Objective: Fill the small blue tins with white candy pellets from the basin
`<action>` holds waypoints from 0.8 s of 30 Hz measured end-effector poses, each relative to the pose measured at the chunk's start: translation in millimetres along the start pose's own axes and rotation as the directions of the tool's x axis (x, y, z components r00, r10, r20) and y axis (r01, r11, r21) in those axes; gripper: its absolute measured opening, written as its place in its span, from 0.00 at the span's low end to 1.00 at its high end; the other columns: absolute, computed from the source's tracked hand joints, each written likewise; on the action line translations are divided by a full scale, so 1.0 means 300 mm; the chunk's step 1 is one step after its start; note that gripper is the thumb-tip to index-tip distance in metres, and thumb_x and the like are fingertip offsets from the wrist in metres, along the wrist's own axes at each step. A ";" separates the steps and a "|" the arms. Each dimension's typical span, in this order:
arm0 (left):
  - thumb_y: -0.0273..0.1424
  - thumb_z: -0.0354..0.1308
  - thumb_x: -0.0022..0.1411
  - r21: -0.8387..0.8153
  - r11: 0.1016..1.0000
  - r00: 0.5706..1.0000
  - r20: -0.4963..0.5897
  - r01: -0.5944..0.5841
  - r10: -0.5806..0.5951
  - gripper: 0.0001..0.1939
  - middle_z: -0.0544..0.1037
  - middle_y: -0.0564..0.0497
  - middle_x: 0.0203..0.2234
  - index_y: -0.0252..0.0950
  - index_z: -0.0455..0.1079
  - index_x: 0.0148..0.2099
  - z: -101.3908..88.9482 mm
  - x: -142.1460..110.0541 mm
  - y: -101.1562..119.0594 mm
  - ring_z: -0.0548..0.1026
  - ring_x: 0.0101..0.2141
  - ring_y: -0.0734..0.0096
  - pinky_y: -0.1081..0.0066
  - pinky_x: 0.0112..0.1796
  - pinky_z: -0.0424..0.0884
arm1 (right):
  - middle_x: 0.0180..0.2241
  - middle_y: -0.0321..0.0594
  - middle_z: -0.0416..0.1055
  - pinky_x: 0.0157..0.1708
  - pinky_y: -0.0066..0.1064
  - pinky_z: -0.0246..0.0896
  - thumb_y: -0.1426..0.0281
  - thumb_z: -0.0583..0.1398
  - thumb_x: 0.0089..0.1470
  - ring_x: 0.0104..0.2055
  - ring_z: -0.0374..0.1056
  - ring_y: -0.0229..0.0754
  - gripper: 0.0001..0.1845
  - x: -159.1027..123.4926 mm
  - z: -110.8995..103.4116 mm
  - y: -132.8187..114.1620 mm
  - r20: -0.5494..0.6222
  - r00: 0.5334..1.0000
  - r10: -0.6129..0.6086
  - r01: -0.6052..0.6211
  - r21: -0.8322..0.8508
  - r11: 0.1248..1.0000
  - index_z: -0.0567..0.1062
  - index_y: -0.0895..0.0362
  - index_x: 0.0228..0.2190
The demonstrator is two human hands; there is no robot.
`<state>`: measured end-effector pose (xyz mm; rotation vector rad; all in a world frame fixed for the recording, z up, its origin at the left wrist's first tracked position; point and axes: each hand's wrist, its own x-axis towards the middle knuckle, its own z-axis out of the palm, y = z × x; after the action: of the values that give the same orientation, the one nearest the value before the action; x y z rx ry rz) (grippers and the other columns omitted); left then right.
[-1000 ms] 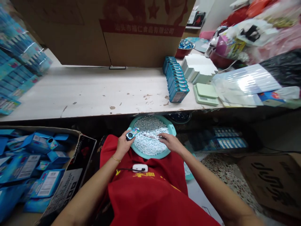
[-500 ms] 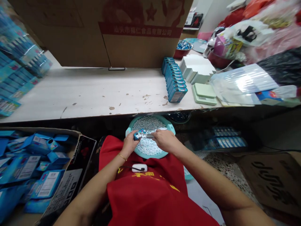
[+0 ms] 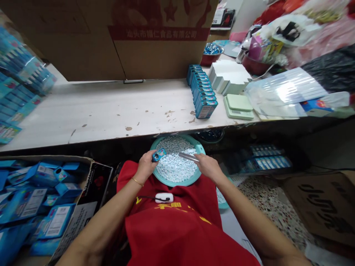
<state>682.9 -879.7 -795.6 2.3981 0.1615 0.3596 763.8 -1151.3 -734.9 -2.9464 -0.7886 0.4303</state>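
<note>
My left hand (image 3: 145, 165) is closed around a small blue box (image 3: 159, 154) with a dark round hole, over the left side of a turquoise basin (image 3: 202, 148). Small white candy-like pellets (image 3: 176, 169) fill the basin, which rests at my lap. In my right hand (image 3: 208, 166) is a long silvery metal scoop (image 3: 188, 157), pointing left above the pellets. A gap separates the scoop's tip from the box. My right fingers hide the scoop's handle end.
Ahead, a white table (image 3: 111, 114) carries a row of blue boxes (image 3: 204, 99), a pale green scale (image 3: 239, 106) and a large cardboard carton (image 3: 155, 55). At lower left, an open carton (image 3: 97, 184) holds more blue boxes. Plastic bags (image 3: 302, 29) pile up at right.
The scoop has moved right, away from the blue box. My left hand has shifted slightly left and up with the box, and the white pellets at its opening no longer show.
</note>
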 end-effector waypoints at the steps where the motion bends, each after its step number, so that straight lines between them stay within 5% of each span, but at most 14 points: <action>1: 0.25 0.58 0.49 0.010 1.000 1.000 -0.009 0.011 -0.011 0.22 0.74 0.45 0.44 0.37 0.67 0.49 -0.014 0.004 -0.005 0.71 0.44 0.59 0.61 0.48 0.65 | 0.44 0.44 0.70 0.39 0.30 0.58 0.67 0.49 0.58 0.44 0.67 0.44 0.19 0.005 0.018 0.008 -0.018 1.000 0.023 -0.023 0.017 1.000 0.66 0.55 0.50; 9: 0.32 0.60 0.51 -0.274 0.954 0.992 0.009 0.124 -0.126 0.20 0.76 0.47 0.38 0.35 0.67 0.48 -0.065 0.022 0.015 0.74 0.37 0.66 0.67 0.42 0.69 | 0.38 0.39 0.72 0.39 0.30 0.58 0.63 0.55 0.53 0.39 0.67 0.41 0.15 0.042 0.056 -0.005 -0.161 0.987 0.023 0.048 0.424 0.904 0.71 0.54 0.42; 15: 0.36 0.64 0.47 -0.526 0.837 0.986 0.019 0.153 -0.168 0.24 0.76 0.47 0.38 0.33 0.67 0.47 -0.064 0.019 0.107 0.74 0.37 0.67 0.68 0.41 0.70 | 0.26 0.34 0.68 0.29 0.27 0.59 0.60 0.56 0.51 0.29 0.63 0.38 0.13 0.073 0.035 -0.069 -0.251 0.968 0.021 0.171 0.716 0.677 0.71 0.57 0.34; 21: 0.35 0.62 0.50 -0.592 0.800 0.989 0.149 0.096 -0.008 0.22 0.75 0.46 0.40 0.35 0.67 0.48 -0.009 0.027 0.200 0.74 0.40 0.64 0.66 0.44 0.69 | 0.51 0.41 0.65 0.49 0.32 0.57 0.69 0.59 0.47 0.52 0.61 0.41 0.26 0.079 -0.060 -0.133 -0.357 0.914 -0.194 0.395 0.671 0.627 0.66 0.53 0.50; 24: 0.36 0.64 0.48 -0.543 0.837 0.993 0.118 0.069 -0.005 0.21 0.76 0.47 0.38 0.35 0.68 0.44 0.001 0.055 0.239 0.73 0.40 0.62 0.63 0.45 0.69 | 0.50 0.40 0.66 0.50 0.30 0.55 0.73 0.58 0.48 0.52 0.61 0.39 0.26 0.083 -0.108 -0.124 -0.356 0.863 -0.359 0.504 0.550 0.666 0.66 0.53 0.51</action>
<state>699.9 -930.0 -744.8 1.8344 0.0430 0.2131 775.9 -1106.2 -705.3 -2.0442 -1.0331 0.2523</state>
